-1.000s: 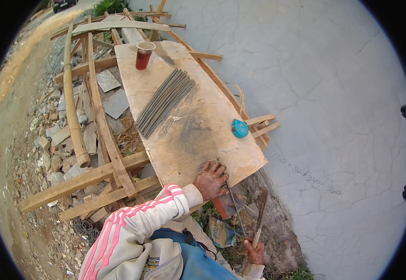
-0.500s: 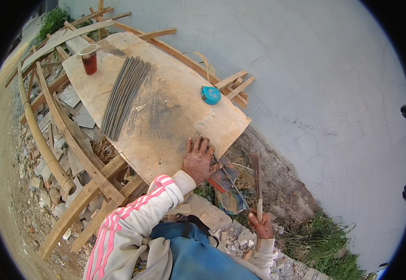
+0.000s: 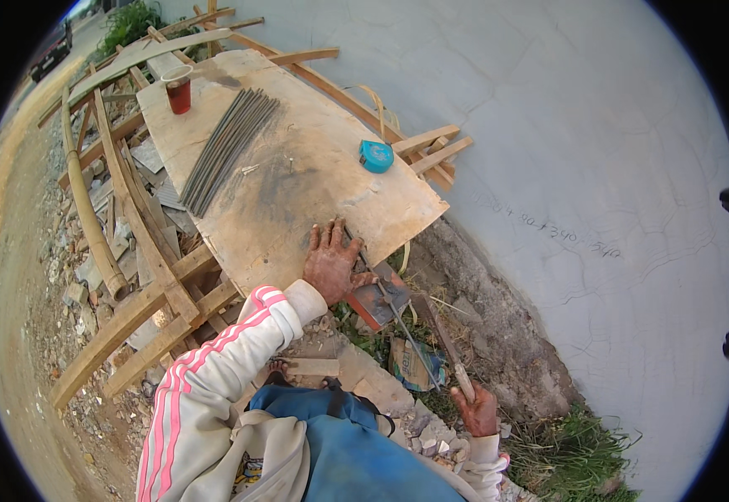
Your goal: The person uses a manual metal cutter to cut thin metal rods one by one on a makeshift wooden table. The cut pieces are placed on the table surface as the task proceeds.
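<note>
My left hand (image 3: 329,266) lies flat on the near edge of a wooden board (image 3: 318,138), fingers spread, the thumb over a thin metal rod (image 3: 413,341). From under this hand the rod slants past the board's edge, across a red block with a grey top (image 3: 371,311). Off the board at the lower right, my right hand (image 3: 477,412) is closed round the pale handle of a long, flat, dark-bladed tool (image 3: 441,330). Its blade points up and left, near the rod's overhanging part. Several similar rods (image 3: 231,151) lie bundled on the board's left side.
A teal tape measure (image 3: 376,156) sits near the board's right edge, and a cup of red drink (image 3: 179,94) at its far left corner. Timber beams (image 3: 134,209) and rubble flank the left. A grey wall (image 3: 599,151) rises on the right, with grass (image 3: 578,448) at its foot.
The tool in my right hand has tipped from nearly upright to slanting left, and that hand is slightly lower. My left hand stays on the rod. The whole view has shifted a little.
</note>
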### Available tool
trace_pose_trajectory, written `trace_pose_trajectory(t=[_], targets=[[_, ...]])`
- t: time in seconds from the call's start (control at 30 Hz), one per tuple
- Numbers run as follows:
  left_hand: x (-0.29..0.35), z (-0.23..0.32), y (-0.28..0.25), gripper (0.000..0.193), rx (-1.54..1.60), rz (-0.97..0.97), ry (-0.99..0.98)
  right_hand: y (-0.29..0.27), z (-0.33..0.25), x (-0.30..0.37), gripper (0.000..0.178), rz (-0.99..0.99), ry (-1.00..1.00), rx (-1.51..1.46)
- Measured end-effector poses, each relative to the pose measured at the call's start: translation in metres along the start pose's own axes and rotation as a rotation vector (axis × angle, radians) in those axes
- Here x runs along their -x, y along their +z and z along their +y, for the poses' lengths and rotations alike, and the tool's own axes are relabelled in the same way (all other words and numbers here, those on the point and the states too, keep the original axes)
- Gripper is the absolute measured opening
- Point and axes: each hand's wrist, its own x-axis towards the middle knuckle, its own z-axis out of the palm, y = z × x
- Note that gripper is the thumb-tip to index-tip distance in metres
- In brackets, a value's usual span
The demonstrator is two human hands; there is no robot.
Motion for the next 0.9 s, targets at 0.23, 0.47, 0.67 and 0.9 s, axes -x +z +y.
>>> trace_pose_trajectory(t=[0.23,0.47,0.67,0.9], targets=[[-0.002,0.0,-0.001,0.088,0.069,-0.056,-0.052,-0.031,0.027,-0.062,0.04,-0.177,-0.154,0.165],[-0.006,0.003,-0.006,0.09,0.071,-0.118,-0.086,-0.042,0.035,-0.125,0.043,-0.23,-0.349,0.262],[-0.002,-0.001,0.002,0.091,0.116,-0.06,-0.075,-0.044,0.041,-0.174,0.039,-0.242,-0.466,0.417],[-0.001,-0.003,0.005,0.092,0.143,-0.038,-0.083,-0.05,0.039,-0.217,0.031,-0.246,-0.618,0.494]])
